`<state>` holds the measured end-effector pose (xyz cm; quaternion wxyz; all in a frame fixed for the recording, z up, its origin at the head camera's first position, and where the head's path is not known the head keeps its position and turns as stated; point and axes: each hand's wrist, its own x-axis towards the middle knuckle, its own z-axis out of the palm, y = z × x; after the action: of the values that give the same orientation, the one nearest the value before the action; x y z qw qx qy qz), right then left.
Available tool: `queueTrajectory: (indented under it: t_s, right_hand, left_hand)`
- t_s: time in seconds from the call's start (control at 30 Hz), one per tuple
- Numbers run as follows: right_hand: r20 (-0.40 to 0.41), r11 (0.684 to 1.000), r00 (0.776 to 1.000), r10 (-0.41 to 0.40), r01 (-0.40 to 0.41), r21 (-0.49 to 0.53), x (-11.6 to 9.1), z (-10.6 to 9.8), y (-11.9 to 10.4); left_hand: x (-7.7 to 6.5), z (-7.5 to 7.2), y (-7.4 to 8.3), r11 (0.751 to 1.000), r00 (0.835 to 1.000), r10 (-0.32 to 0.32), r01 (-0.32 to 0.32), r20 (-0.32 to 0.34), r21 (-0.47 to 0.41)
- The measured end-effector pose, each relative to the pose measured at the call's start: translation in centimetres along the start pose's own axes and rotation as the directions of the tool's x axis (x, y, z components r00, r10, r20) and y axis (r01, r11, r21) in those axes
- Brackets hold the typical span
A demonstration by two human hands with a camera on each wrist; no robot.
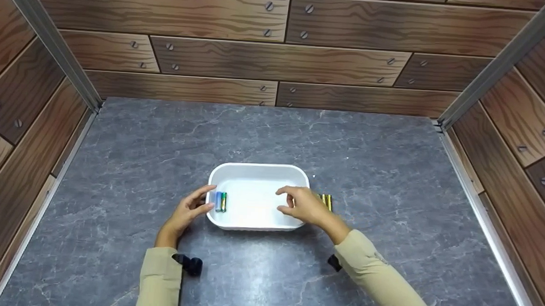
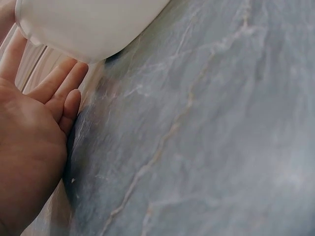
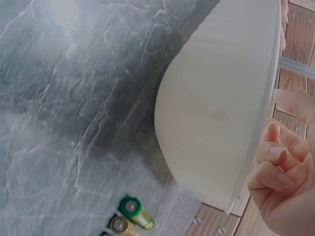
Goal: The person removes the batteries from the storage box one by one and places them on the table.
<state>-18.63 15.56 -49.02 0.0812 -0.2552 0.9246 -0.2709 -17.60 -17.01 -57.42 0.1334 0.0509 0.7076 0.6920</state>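
Note:
A white plastic tub (image 1: 257,224) stands on the table. Inside it, against the left end, lie two AA batteries, one blue (image 1: 218,201) and one green (image 1: 223,201), side by side. My left hand (image 1: 186,214) rests at the tub's left end, thumb and index fingertips at the rim; in the left wrist view the other fingers are extended by its outer wall. Over the right end hovers my right hand (image 1: 303,205), thumb and index finger apart, other fingers bent, no object visible between them. Beyond it, outside the tub, are gold batteries (image 1: 329,202), partly hidden.
In the right wrist view, a green-topped battery (image 3: 137,212) stands beside a gold-topped battery (image 3: 122,225), with another cut off at the frame's edge. Wood-patterned panels (image 1: 277,60) border the grey marbled table (image 1: 247,273). A black strap (image 1: 189,264) hangs at the left cuff.

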Motion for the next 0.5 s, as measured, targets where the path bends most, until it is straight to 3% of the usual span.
queueTrajectory:
  t_s: [0.5]
  right_hand:
    - [0.066,0.999,0.998,-0.012,0.015,-0.041,1.7,2.0,-1.6]
  left_hand:
    - [0.1,0.0,-0.2,1.0,1.0,0.008,-0.008,-0.006,-0.002]
